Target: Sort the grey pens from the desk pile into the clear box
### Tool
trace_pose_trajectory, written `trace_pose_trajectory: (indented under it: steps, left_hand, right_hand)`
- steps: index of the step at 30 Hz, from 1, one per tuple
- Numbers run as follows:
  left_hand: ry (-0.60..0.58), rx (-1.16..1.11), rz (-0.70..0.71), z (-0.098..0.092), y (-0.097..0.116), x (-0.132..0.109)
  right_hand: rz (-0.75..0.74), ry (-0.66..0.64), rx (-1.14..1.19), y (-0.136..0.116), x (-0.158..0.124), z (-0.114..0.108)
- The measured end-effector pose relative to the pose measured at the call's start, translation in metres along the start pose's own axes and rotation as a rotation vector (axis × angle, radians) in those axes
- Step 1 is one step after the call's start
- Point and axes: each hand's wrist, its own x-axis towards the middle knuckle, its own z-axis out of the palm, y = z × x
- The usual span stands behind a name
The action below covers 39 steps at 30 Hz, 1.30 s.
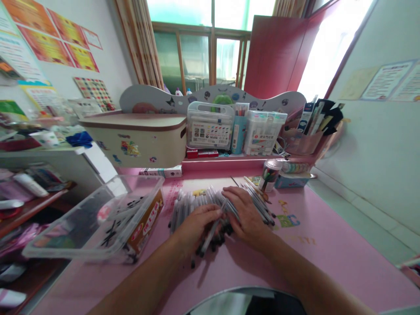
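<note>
A wide heap of pens [187,205] with clear barrels and black ends lies on the pink desk in front of me. My left hand [193,225] is closed, pinching one pen [211,236] that slants down toward me with its black end lowest. Close beside it, my right hand [246,216] curls its fingers over several pens at the right part of the heap. Its fingertips are partly hidden among the barrels. More pens [260,203] lie to the right of this hand.
Left of the heap stands a clear plastic box [147,179] holding loose pens. A lidded cream bin [157,144], marker cases [210,127] and a pen holder [305,138] line the shelf behind. A clear jar [271,173] and a blue box [292,180] stand at the back right.
</note>
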Motion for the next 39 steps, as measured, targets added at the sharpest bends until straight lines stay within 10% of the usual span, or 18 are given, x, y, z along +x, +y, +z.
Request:
trace_pose_trajectory:
  steps: [4,13,39]
  left_hand:
    - [-0.061,0.089,-0.042,-0.005,-0.004,-0.001]
    - [0.116,0.494,0.557,0.0,-0.001,-0.011]
    - [0.238,0.419,0.484,0.003,-0.009,-0.009]
  right_hand:
    - [-0.046,-0.139,-0.013,0.005,-0.002,0.008]
    - [0.389,-0.241,0.302,-0.016,0.001,-0.004]
    - [0.465,-0.277,0.548,-0.014,-0.004,0.014]
